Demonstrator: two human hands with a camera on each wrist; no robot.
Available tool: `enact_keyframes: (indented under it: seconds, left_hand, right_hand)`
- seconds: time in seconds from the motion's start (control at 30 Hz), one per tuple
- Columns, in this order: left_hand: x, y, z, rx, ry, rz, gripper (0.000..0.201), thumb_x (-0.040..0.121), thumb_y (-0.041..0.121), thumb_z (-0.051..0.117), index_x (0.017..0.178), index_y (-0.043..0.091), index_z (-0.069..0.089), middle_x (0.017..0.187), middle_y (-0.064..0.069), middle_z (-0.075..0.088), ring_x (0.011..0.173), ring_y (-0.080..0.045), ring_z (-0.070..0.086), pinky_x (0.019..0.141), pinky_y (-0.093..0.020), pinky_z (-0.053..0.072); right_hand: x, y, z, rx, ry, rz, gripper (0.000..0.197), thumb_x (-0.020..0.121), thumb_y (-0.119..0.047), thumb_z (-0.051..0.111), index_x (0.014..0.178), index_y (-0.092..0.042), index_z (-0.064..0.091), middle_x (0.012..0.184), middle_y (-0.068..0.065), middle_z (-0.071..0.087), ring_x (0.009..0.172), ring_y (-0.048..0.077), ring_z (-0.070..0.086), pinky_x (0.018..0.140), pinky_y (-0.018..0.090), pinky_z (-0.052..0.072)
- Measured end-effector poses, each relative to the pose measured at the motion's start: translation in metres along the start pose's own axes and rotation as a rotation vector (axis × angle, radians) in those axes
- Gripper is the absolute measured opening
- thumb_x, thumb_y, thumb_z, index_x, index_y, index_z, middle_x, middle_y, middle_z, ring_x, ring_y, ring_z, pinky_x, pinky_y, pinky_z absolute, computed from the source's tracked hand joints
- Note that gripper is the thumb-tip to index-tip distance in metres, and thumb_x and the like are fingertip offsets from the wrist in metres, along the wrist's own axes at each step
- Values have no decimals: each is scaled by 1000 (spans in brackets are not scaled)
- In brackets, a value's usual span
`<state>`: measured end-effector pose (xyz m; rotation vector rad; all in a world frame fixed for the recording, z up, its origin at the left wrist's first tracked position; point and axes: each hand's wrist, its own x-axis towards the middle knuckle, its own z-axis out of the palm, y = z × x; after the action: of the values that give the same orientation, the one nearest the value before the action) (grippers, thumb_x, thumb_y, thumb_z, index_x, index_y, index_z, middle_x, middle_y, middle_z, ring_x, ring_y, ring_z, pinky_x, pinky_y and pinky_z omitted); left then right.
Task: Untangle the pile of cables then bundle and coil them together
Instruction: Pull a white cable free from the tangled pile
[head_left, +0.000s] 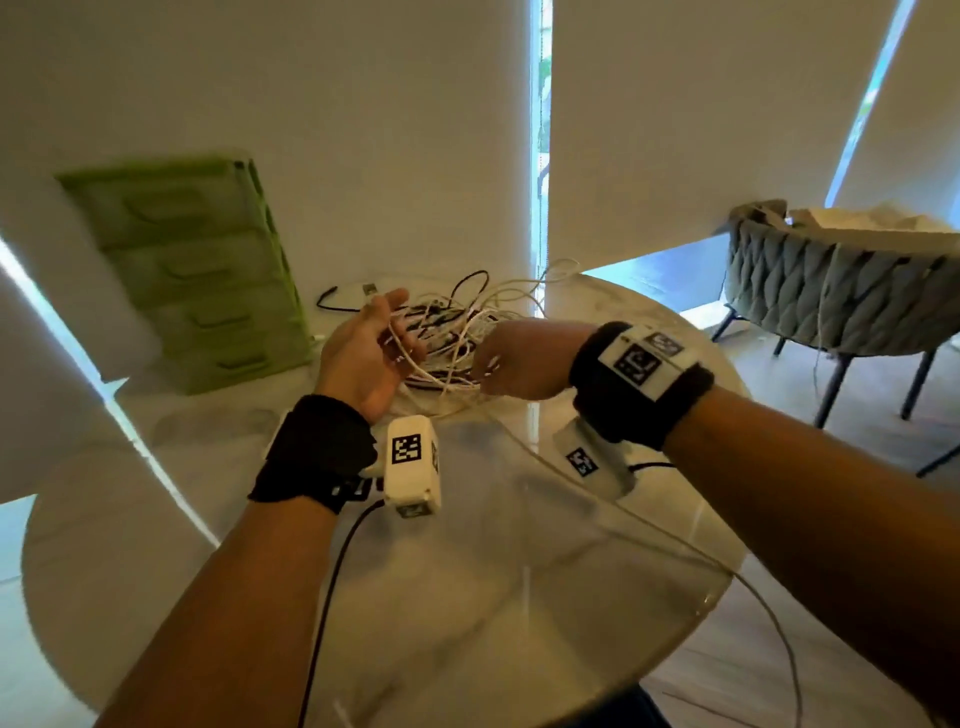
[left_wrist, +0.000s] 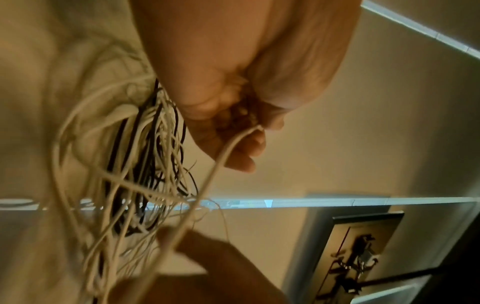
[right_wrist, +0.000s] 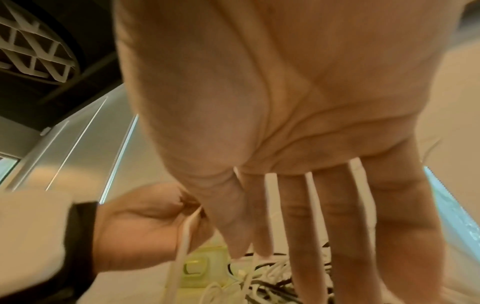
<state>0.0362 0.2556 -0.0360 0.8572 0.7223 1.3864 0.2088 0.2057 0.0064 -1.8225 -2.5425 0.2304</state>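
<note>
A tangled pile of white and black cables (head_left: 452, 332) lies at the far side of the round table (head_left: 467, 623). My left hand (head_left: 374, 348) is held palm up just left of the pile, fingers extended, with white strands draped over them. On the pile's right, my right hand (head_left: 493, 366) has curled fingers and pinches a white cable (head_left: 649, 519). That cable trails back over the table and off its front right edge. The wrist views show the pinched white cable (left_wrist: 207, 179) (right_wrist: 183, 236) stretched between the hands, with the pile (left_wrist: 145, 164) (right_wrist: 272, 283) beside it.
A green plastic drawer unit (head_left: 197, 270) stands on the table at the back left. A black cable with a USB plug (head_left: 353, 296) sticks out behind the pile. A grey quilted chair (head_left: 841, 291) stands to the right beyond the table.
</note>
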Motion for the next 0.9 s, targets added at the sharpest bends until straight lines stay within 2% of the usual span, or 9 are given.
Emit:
enact_keyframes:
  seconds: [0.13, 0.2, 0.27, 0.33, 0.5, 0.63, 0.7, 0.8, 0.9]
  left_hand:
    - [10, 20, -19, -36, 10, -24, 30, 104, 32, 34, 102, 11, 56, 48, 8, 37, 34, -2, 27, 33, -15, 27]
    - [11, 32, -27, 41, -6, -61, 35, 104, 37, 31, 97, 14, 56, 43, 9, 31, 30, -2, 21, 27, -15, 18]
    - [11, 38, -34, 113, -8, -94, 37, 103, 40, 33, 92, 14, 57, 41, 9, 29, 28, -2, 19, 27, -15, 14]
    - [13, 40, -40, 154, 17, -104, 36, 102, 40, 35, 90, 14, 56, 42, 10, 28, 29, -2, 18, 28, -15, 13]
    - [21, 28, -55, 167, 95, -152, 38, 102, 41, 35, 85, 14, 55, 46, 8, 25, 31, -4, 16, 28, -15, 13]
    - [27, 23, -60, 153, 113, -162, 37, 102, 40, 37, 86, 13, 57, 53, 6, 22, 32, -5, 16, 29, -15, 13]
    - [28, 23, -61, 138, 111, -165, 38, 102, 41, 37, 87, 13, 58, 54, 6, 23, 32, -4, 16, 29, -15, 13]
    - [28, 23, -62, 117, 111, -163, 40, 102, 42, 37, 87, 12, 59, 52, 6, 26, 33, -4, 17, 29, -15, 14]
    - [27, 23, -62, 119, 133, -158, 40, 102, 42, 36, 87, 12, 59, 52, 6, 28, 33, -4, 18, 30, -16, 15]
  right_hand:
    - [43, -16, 15, 38, 112, 8, 64, 90, -34, 59, 147, -32, 30, 135, 6, 56, 119, 28, 55, 93, 34, 44]
    - [56, -19, 22, 48, 64, 1, 72, 89, -40, 62, 149, -33, 24, 137, 8, 54, 121, 29, 53, 95, 37, 44]
    - [64, -13, 24, -41, -41, 12, 59, 89, -44, 61, 142, -27, 43, 137, 6, 53, 123, 27, 51, 100, 37, 42]
    - [68, 0, 22, -159, -74, 61, 37, 92, -40, 57, 123, -20, 62, 125, 6, 60, 112, 25, 56, 94, 34, 46]
    - [71, 38, 7, -187, -98, 161, 22, 92, -20, 59, 110, -21, 70, 107, -1, 61, 90, 14, 50, 79, 25, 40]
    - [68, 44, -8, -23, 222, 149, 26, 87, -8, 51, 90, -29, 67, 103, 3, 61, 84, 19, 52, 74, 25, 40]
    - [65, 24, -6, 40, 336, 27, 22, 88, -17, 56, 106, -28, 64, 108, 1, 56, 93, 22, 54, 80, 28, 43]
    - [64, -12, 8, -46, 172, -160, 37, 92, -35, 58, 129, -31, 56, 119, 0, 48, 102, 20, 54, 91, 35, 48]
    - [71, -8, 15, -258, 75, -152, 25, 95, -27, 50, 110, -21, 70, 111, -1, 62, 94, 16, 57, 80, 26, 46]
